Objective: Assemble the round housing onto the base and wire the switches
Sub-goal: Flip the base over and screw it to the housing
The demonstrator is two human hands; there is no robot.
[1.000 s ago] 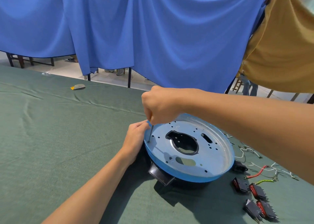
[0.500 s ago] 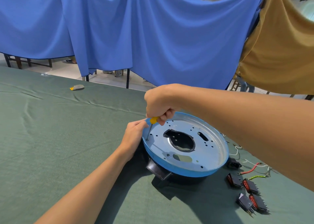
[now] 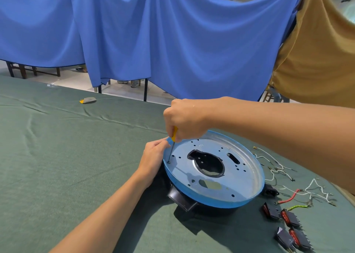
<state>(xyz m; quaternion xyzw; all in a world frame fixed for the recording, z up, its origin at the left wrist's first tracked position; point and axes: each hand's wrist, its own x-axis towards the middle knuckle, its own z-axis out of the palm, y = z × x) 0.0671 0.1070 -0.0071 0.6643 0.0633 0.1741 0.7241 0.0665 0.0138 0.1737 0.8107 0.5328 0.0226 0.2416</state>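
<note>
Because the right hand [image 3: 184,118] is fisted round the yellow handle of the screwdriver [image 3: 173,135], whose tip sits in a screw [image 3: 168,162] at nine o'clock on the round housing [image 3: 240,181], a tilted shaft or too little downward push could let the tip jump out, scarring the plate or jabbing the left hand [image 3: 153,156]. That hand lies against the rim right beside the shaft, fingers bent; whether it pinches the rim I cannot tell. The housing sits on the black base [image 3: 182,200] on the green cloth [image 3: 57,156]; if the brace slackens, it may turn and misalign the holes. At four o'clock, switches [image 3: 288,219] and loose wires [image 3: 276,168] lie close enough for the forearm to sweep.
</note>
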